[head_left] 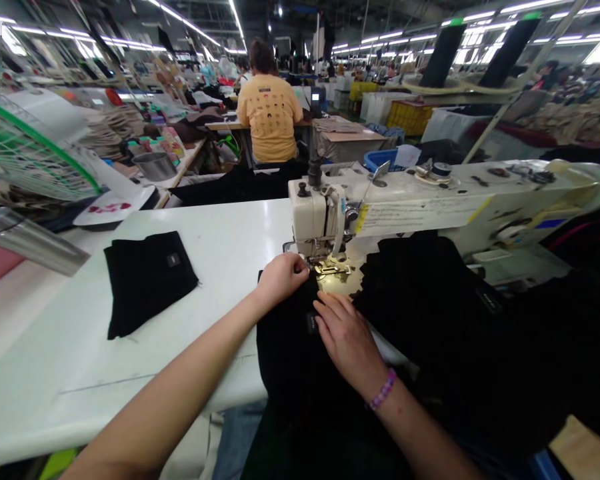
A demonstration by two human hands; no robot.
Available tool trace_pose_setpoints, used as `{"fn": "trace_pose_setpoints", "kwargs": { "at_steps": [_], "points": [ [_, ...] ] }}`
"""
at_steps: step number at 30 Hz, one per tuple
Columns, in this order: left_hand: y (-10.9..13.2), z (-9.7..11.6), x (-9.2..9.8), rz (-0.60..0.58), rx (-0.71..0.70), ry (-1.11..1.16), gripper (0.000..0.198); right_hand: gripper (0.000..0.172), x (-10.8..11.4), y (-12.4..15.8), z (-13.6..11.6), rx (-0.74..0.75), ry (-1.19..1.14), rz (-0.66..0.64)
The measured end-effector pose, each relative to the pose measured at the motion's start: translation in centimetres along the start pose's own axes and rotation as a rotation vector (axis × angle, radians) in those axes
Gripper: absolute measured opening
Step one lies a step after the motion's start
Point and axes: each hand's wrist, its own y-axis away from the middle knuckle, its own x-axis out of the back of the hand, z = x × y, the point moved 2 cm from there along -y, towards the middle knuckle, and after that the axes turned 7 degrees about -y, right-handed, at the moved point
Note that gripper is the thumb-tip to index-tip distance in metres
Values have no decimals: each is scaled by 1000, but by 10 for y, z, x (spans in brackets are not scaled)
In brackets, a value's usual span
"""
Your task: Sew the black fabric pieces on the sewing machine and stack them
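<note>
A piece of black fabric lies over the table's front edge, its far end at the needle area of a white sewing machine. Close to the presser foot, my left hand is closed, thumb and fingers pinched on the fabric's edge. My right hand rests flat on the fabric with fingers stretched out, beside a small dark label. A lit metal needle plate shows just beyond my right fingertips. Whatever lies under my palms is hidden.
Folded black fabric with a label lies on the white table at left. More black fabric is heaped on the right. A green-rimmed fan and a metal cylinder stand at left. A person in a yellow shirt sits ahead.
</note>
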Motion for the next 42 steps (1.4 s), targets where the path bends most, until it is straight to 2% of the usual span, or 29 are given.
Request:
{"fn": "trace_pose_setpoints", "kwargs": {
  "at_steps": [20,30,34,35,37,39,41,42],
  "points": [
    [0,2,-1,26,61,-32,18,29,-2,-4,2,2,24,16],
    [1,3,-3,118,54,-44,19,30,-5,-7,3,27,64,50],
    [4,3,6,118,37,-21,15,30,0,-9,6,31,34,24],
    [10,3,11,123,36,-11,14,30,2,-7,6,26,23,11],
    [32,5,22,147,36,14,24,32,7,-2,4,15,-24,11],
    [71,9,31,228,8,77,32,34,16,8,-4,22,-140,75],
    [122,16,34,445,-75,225,28,37,29,22,-17,69,-277,177],
    [149,19,32,558,-73,275,24,38,35,29,-25,116,-317,217]
  ]
}}
